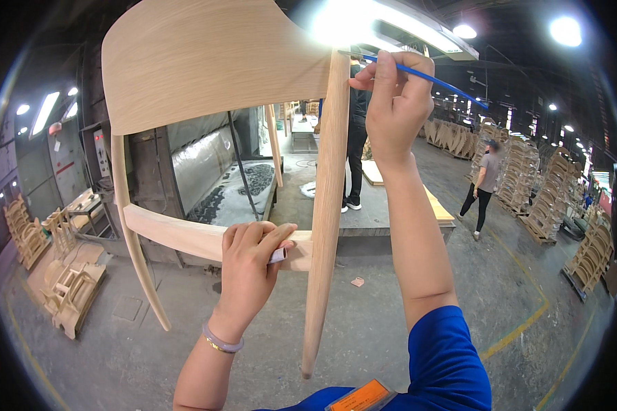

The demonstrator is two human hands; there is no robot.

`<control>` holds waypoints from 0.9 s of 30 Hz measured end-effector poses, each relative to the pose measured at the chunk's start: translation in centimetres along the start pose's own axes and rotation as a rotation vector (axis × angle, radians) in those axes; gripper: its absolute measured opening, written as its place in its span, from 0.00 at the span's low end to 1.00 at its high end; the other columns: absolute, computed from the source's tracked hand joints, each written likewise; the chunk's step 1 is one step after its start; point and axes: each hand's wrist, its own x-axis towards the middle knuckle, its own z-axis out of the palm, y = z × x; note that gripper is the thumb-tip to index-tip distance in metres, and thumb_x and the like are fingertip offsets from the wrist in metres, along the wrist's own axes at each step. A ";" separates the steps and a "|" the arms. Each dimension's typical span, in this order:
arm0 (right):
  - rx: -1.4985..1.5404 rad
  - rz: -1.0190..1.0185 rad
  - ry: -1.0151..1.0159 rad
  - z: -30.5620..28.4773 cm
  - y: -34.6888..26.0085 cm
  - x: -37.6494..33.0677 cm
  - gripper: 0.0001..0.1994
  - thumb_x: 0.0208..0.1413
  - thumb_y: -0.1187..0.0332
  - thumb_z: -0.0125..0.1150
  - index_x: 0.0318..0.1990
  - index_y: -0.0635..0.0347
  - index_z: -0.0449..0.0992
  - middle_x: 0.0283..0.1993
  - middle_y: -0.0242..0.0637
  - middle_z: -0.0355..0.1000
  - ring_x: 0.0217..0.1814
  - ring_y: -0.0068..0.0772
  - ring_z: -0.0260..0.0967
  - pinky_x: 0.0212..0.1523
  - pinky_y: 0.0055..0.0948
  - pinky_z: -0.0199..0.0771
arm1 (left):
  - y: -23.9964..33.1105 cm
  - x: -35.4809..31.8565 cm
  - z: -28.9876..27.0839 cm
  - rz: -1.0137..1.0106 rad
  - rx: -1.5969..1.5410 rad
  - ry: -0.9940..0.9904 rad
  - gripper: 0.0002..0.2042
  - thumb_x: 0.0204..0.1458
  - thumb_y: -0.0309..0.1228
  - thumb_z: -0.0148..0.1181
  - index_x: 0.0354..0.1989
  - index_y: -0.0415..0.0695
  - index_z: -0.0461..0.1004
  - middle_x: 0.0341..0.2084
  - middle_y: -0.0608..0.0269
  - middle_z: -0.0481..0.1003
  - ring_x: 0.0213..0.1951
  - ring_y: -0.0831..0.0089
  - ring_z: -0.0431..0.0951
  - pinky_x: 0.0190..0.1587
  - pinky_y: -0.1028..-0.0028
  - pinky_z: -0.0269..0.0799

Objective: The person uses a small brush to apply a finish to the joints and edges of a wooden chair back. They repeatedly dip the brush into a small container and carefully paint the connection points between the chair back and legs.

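A pale wooden chair frame (212,68), with a broad curved backrest and slim legs, fills the space in front of me. My left hand (250,257) is closed over its lower crossrail (171,227). Between the fingers of that hand sticks out the end of a small light-coloured roll (278,255); its material is unclear. Up at the right, my right hand (399,96) pinches a thin blue-handled brush (445,85). The brush's dark tip lies at the top of the right-hand post (330,171), by the backrest's edge; whether it touches the wood is hard to tell.
Behind the chair stands a low grey platform (370,218) where a person in dark trousers (356,151) stands. Another person (485,181) is on the floor at right, near stacked wooden parts (555,188). More wooden parts (72,294) lie at left. A bright lamp (418,31) hangs overhead.
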 end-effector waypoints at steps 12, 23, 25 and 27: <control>-0.031 -0.053 0.006 0.4 0.6 -0.4 0.06 0.72 0.73 0.58 0.44 0.67 0.69 0.32 0.38 0.76 0.29 0.25 0.81 0.29 0.25 0.86 | -0.6 0.1 0.4 0.012 0.001 0.006 0.15 0.56 0.24 0.67 0.52 0.46 0.84 0.39 0.60 0.78 0.45 0.59 0.75 0.59 0.60 0.65; -0.015 -0.004 -0.017 0.2 1.0 -0.6 0.06 0.73 0.74 0.56 0.45 0.67 0.67 0.30 0.39 0.78 0.32 0.23 0.80 0.34 0.29 0.90 | -1.1 0.4 1.1 0.012 -0.008 0.006 0.16 0.55 0.23 0.67 0.53 0.47 0.84 0.40 0.60 0.78 0.46 0.59 0.76 0.60 0.60 0.65; -0.050 -0.023 -0.027 0.2 1.1 -0.6 0.06 0.73 0.73 0.56 0.45 0.67 0.67 0.31 0.39 0.78 0.32 0.23 0.80 0.34 0.29 0.90 | -1.2 0.4 1.2 0.004 -0.011 0.004 0.15 0.56 0.23 0.67 0.53 0.46 0.84 0.40 0.60 0.79 0.46 0.59 0.76 0.60 0.60 0.65; -0.040 -0.017 -0.032 0.2 1.1 -0.6 0.06 0.73 0.73 0.56 0.45 0.67 0.67 0.31 0.40 0.78 0.32 0.23 0.80 0.34 0.29 0.90 | -1.2 0.5 1.3 0.003 -0.016 -0.003 0.16 0.56 0.23 0.67 0.53 0.47 0.84 0.40 0.60 0.78 0.46 0.59 0.76 0.60 0.60 0.65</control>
